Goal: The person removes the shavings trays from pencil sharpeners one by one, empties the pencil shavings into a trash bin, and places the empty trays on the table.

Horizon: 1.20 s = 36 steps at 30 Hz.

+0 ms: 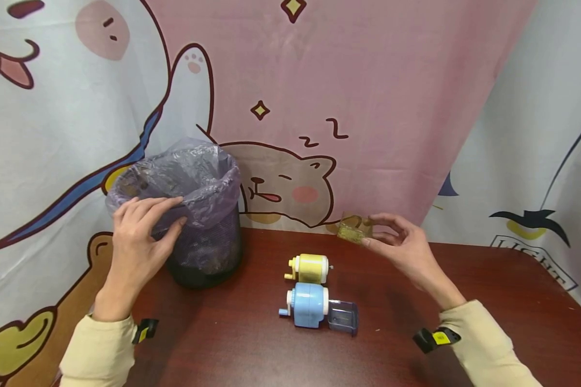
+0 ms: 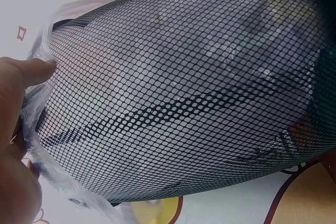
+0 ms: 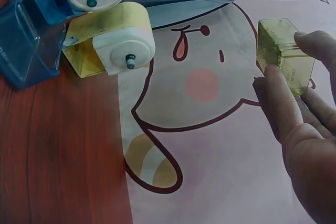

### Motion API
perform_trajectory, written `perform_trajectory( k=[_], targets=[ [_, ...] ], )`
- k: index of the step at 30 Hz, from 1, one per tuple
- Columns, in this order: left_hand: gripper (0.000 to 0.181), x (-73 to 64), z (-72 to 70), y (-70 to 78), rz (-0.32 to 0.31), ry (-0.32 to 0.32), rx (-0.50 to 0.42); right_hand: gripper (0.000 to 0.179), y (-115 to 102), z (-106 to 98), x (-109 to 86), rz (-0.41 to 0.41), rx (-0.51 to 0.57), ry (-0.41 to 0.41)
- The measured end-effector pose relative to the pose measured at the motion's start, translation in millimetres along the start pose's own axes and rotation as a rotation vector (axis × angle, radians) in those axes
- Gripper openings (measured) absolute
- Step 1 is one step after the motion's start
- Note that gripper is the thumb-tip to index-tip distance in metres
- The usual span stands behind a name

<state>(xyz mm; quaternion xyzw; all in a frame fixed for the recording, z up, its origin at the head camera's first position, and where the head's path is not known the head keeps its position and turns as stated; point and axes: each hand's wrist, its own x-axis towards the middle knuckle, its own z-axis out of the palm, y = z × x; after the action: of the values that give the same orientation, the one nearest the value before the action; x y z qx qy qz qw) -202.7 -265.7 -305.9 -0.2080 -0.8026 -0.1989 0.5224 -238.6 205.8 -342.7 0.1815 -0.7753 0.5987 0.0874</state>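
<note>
Right of centre, the right hand (image 1: 406, 250) holds a yellow tray (image 1: 352, 231) pinched in its fingers; the lined bin (image 1: 209, 242), gripped at its rim by the left hand (image 1: 140, 236), stands well apart, toward the frame's left.

The bin (image 1: 213, 244) stands left of 2 sharpeners (image 1: 308, 305) on the table (image 1: 252, 349).

Premises: a desk-type corner; whether home, office or studio cannot be determined. Evidence: a reddish-brown table (image 1: 252, 352) carrying two crank pencil sharpeners, a yellow sharpener (image 1: 312, 267) and a blue sharpener (image 1: 308, 305), stationery typical of desk work. A lined mesh bin (image 1: 218, 244) stands at the rear left. Creased cloth (image 1: 392, 91) with cartoon animals and stars screens the back and sides, childlike in decoration.
</note>
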Motion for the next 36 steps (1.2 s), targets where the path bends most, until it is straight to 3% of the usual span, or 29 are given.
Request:
perform_trajectory(
  k=[27,36],
  targets=[
    [0.042,-0.5,-1.9,2.5,-0.042,-0.017,-0.011,0.053,-5.9,19.6,8.5,-0.016,0.072,-0.009],
    [0.038,-1.0,-3.9,0.6,-0.049,-0.066,0.017,0.05,-7.2,24.2,11.1,-0.049,0.112,-0.014]
  ],
)
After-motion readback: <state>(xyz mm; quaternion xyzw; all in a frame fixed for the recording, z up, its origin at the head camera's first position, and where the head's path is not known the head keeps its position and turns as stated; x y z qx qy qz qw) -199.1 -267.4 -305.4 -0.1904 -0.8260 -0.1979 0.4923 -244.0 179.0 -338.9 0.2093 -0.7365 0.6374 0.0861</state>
